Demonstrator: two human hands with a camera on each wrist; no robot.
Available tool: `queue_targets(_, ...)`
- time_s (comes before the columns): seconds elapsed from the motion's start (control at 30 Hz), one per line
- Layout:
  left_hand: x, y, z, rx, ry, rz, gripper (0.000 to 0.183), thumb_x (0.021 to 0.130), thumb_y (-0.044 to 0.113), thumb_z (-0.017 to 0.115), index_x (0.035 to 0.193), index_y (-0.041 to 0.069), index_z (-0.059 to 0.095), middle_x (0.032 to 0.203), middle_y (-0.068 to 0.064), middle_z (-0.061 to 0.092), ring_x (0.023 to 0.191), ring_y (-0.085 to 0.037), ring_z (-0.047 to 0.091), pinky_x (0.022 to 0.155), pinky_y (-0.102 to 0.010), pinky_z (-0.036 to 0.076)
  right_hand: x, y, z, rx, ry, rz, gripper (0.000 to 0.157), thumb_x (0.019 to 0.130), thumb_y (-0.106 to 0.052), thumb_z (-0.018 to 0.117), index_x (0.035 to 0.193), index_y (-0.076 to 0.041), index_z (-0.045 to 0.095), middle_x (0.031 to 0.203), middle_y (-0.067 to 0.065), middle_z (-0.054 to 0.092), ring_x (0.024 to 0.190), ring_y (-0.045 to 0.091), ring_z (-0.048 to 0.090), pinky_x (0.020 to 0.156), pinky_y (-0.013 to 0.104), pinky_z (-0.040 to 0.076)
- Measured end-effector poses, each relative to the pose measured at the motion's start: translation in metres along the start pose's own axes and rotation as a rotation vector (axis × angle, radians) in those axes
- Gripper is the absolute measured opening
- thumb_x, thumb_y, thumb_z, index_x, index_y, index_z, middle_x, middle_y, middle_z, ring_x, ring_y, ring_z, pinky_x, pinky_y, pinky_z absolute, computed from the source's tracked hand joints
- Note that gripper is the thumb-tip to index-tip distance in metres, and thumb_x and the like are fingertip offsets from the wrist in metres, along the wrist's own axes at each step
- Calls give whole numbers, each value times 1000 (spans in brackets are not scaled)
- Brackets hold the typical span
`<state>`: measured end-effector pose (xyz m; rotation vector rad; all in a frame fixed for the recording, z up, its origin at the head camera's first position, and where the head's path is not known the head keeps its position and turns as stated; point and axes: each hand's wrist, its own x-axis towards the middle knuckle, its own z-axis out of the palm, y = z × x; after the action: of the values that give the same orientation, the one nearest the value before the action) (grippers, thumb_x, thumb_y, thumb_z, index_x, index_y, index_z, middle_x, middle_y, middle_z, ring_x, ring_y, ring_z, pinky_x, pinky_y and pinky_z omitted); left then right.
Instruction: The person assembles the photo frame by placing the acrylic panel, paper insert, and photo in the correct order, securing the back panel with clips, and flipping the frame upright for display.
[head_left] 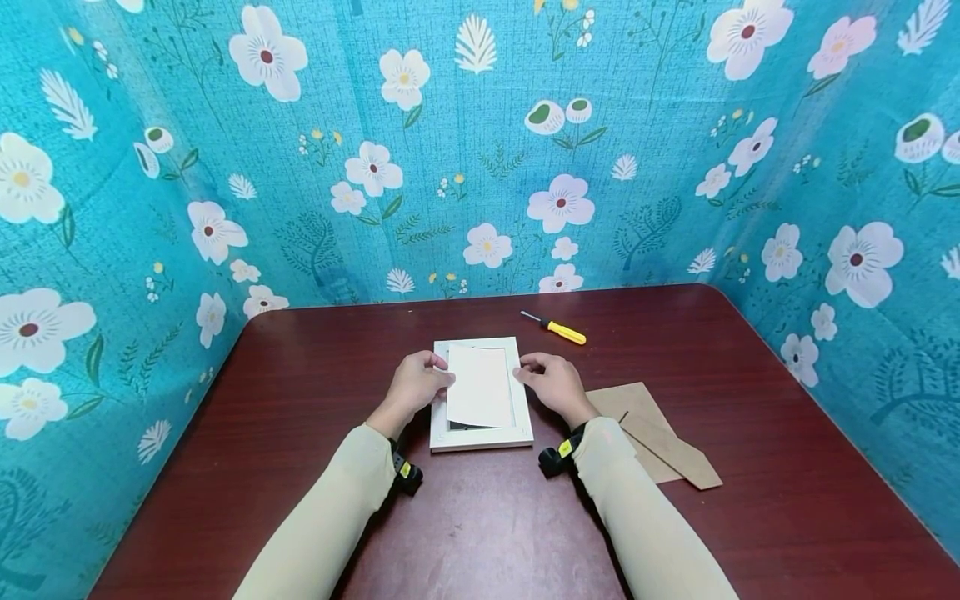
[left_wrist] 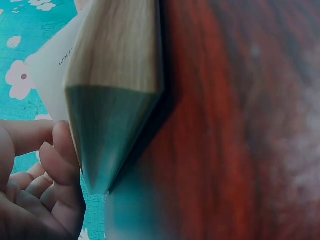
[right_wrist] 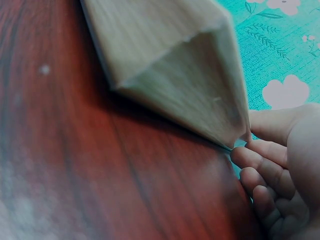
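A white frame (head_left: 482,437) lies on the table (head_left: 307,375), toward its far edge, a white sheet (head_left: 482,387) askew over it. The left hand's (head_left: 417,382) fingers pinch the sheet's left edge; the right hand's (head_left: 555,383) grip the frame's right side.

The picture frame (head_left: 483,439) looks like pale wood with fine grain; the sheet (head_left: 480,387), matt paper. Beside them, the backing board (head_left: 647,406) seems dull fibreboard, the screwdriver (head_left: 553,327) metal with smooth plastic handle, the desk (head_left: 337,375) glossy wood-grain, the flowered curtain (head_left: 450,167) woven cloth.
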<state>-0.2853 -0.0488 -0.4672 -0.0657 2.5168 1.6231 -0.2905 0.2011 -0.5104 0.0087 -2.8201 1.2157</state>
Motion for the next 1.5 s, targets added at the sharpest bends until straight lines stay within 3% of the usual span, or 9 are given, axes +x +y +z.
queue_targets(0.3,-1,4,-1,207,47,61,17,83,10,74,94,6,63,65,-4,64,58,-16,62,52,-29,47,0,0,0,17,-8,-1,31,92,-36,67,116,-17,70,102,1,68,93,20,59,81,39,46)
queue_targets(0.53,1,4,0,308,51,83,18,82,12,76,94,8,63,69,-3,63,59,-16,61,55,-30,47,0,0,-1,24,-22,14,32,92,-37,66,117,-17,69,104,1,67,95,20,59,82,39,45)
queue_targets(1.1,0,10,1,439,56,114,16,81,15,78,87,11,64,71,-1,61,64,-17,56,58,-32,45,0,-2,-4,26,-19,-2,33,92,-37,66,117,-16,69,103,0,67,94,20,59,82,40,46)
queue_targets(1.5,-5,10,-1,500,72,133,11,84,20,71,87,12,64,67,0,60,62,-18,55,55,-32,45,-1,0,-2,26,-27,-3,34,92,-38,66,118,-16,69,104,0,67,94,20,59,82,39,46)
